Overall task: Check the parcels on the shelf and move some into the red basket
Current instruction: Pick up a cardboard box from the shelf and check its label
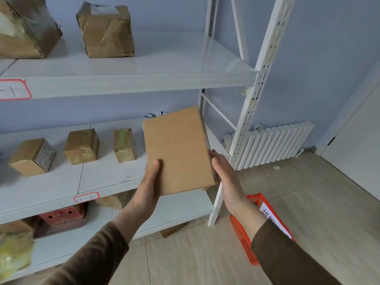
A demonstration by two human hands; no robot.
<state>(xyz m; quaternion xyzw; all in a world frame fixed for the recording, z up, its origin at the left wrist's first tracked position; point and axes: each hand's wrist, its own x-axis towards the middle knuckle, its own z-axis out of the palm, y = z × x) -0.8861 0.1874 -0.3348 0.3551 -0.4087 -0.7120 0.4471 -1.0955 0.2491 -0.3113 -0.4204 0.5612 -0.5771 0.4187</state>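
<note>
Flat rectangular cardboard parcel point(177, 150), plain matte face, held up in front of the white shelf point(127, 83): left hand point(151, 182) grips its lower left edge, thumb on the face; right hand point(223, 173) cups the right edge. Red mesh plastic basket point(244, 243) on the tiled floor, below the right arm. Smaller taped, crumpled boxes point(81, 146) sit on the shelf.

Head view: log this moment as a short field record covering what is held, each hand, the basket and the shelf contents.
held item: flat brown parcel, tilted, plain face toward camera
left hand: grips the parcel's lower left edge, thumb on its face
right hand: holds the parcel's right edge
red basket: on the floor under the right forearm, white label inside
middle shelf: three small boxes
top shelf: two crumpled boxes
</note>
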